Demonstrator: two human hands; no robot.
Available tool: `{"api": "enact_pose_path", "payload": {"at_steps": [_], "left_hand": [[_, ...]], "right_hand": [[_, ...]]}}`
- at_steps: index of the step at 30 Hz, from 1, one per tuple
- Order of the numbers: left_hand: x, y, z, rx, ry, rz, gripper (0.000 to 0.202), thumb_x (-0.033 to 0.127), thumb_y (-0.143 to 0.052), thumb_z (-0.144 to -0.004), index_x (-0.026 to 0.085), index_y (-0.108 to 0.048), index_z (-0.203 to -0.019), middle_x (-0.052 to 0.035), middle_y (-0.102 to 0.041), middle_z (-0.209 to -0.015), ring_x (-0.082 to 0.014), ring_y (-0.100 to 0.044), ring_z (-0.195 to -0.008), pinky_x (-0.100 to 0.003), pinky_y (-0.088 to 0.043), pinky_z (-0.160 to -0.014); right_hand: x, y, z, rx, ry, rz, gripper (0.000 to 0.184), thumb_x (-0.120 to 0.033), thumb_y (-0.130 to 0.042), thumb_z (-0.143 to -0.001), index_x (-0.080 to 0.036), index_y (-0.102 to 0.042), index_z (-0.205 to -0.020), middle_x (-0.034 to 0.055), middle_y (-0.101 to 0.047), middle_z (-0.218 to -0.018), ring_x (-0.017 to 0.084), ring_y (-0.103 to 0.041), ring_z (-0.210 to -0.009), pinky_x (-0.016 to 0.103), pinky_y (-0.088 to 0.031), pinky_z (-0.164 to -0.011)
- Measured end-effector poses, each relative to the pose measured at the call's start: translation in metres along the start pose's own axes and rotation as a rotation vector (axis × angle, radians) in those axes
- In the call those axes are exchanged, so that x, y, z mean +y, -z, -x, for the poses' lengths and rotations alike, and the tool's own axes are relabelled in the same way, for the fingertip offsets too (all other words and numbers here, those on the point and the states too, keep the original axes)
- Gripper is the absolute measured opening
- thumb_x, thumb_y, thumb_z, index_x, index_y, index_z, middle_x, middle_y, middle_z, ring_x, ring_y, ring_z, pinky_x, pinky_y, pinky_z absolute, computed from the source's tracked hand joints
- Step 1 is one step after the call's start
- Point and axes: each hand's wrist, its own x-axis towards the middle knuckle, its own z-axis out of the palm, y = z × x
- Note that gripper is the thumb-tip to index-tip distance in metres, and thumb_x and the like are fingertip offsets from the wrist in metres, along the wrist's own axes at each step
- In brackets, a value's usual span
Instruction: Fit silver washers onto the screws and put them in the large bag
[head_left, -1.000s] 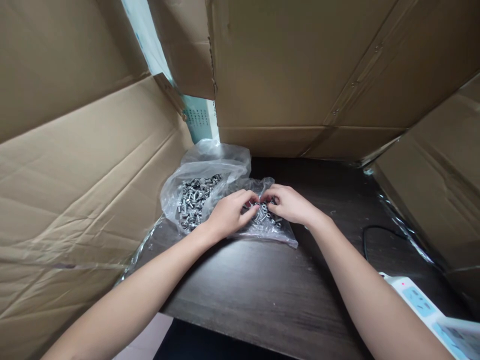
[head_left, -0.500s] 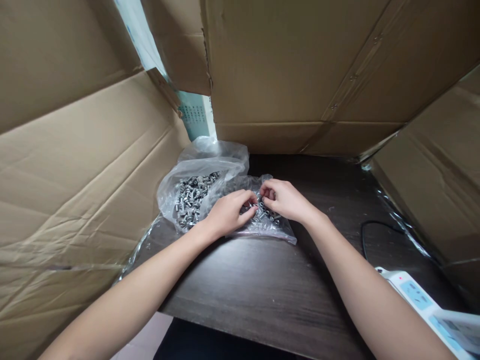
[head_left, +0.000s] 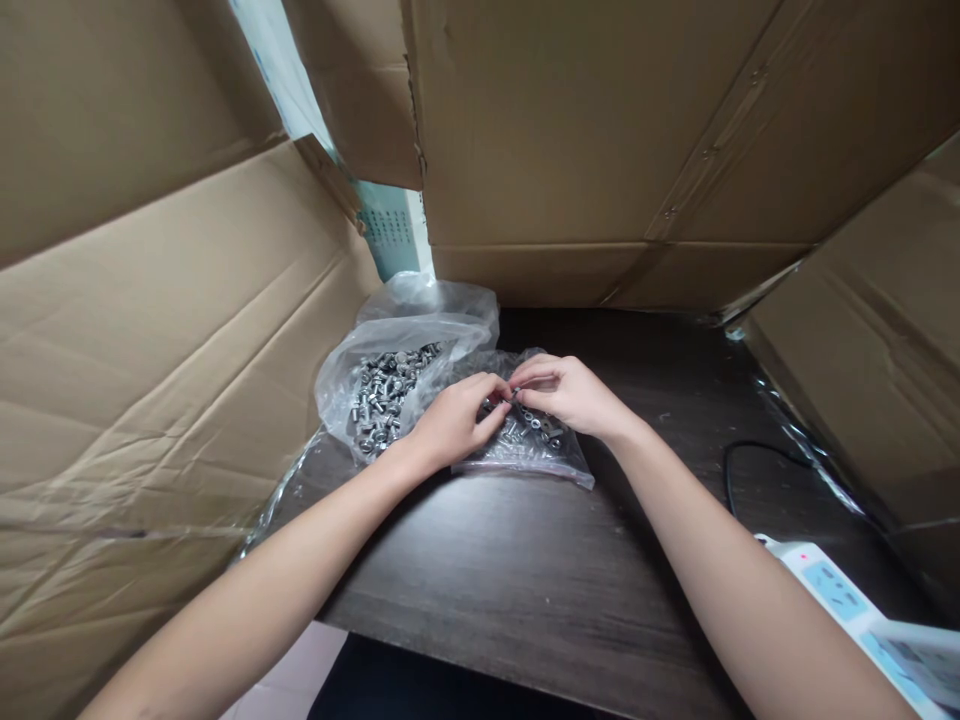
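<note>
My left hand is closed in a pinch above a clear plastic bag. What its fingertips hold is too small to make out. Right beside it, my right hand pinches a small metal piece at the left hand's fingertips; its kind is unclear. Loose metal nuts and small screws lie on the clear bag under both hands. Left of them, an open plastic bag is filled with many silvery bolts.
Cardboard walls enclose the dark wooden table at the back and sides. A white power strip with a lit red light lies at the right, near a black cable.
My right hand has moved slightly left, and its fingertips now meet those of my left hand. More nuts show on the clear bag below it.
</note>
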Motion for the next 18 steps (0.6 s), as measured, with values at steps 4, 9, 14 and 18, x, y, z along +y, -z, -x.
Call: {"api": "enact_pose_path", "payload": {"at_steps": [4,9,14,18], "left_hand": [[-0.001,-0.001,-0.001,0.059,0.022,-0.001,0.010,0.018,-0.055,-0.096,0.018,-0.063,-0.103,-0.0066,-0.069,-0.101,-0.0200,-0.065,-0.094,-0.034,-0.051,-0.088],[-0.006,-0.002,-0.002,0.124,0.069,0.001,0.012,0.013,-0.056,-0.094,0.017,-0.065,-0.100,-0.0053,-0.068,-0.098,-0.0184,-0.064,-0.090,-0.032,-0.051,-0.086],[-0.008,-0.003,-0.002,0.117,0.093,0.056,0.010,0.014,-0.059,-0.093,0.017,-0.065,-0.100,-0.0043,-0.067,-0.097,-0.0160,-0.064,-0.085,-0.029,-0.052,-0.081],[-0.008,-0.006,-0.001,0.080,0.076,0.073,0.010,0.014,-0.064,-0.090,0.018,-0.065,-0.098,-0.0039,-0.067,-0.096,-0.0162,-0.064,-0.086,-0.029,-0.053,-0.081]], "right_hand": [[0.009,-0.001,0.000,0.011,-0.096,-0.126,0.021,-0.027,-0.080,-0.070,-0.020,-0.082,-0.089,0.0074,-0.077,-0.102,0.024,-0.073,-0.096,0.041,-0.058,-0.093],[0.017,-0.010,0.002,0.073,-0.182,-0.264,0.033,-0.035,-0.086,-0.065,-0.018,-0.081,-0.093,0.0068,-0.078,-0.089,0.024,-0.074,-0.088,0.041,-0.058,-0.090],[0.021,-0.013,0.004,0.141,-0.163,-0.287,0.034,-0.037,-0.089,-0.062,-0.017,-0.079,-0.088,0.0064,-0.078,-0.088,0.023,-0.074,-0.087,0.039,-0.057,-0.088],[0.028,-0.011,0.005,0.135,-0.168,-0.291,0.036,-0.039,-0.090,-0.061,-0.017,-0.078,-0.087,0.0071,-0.078,-0.089,0.023,-0.073,-0.086,0.039,-0.057,-0.087]]}}
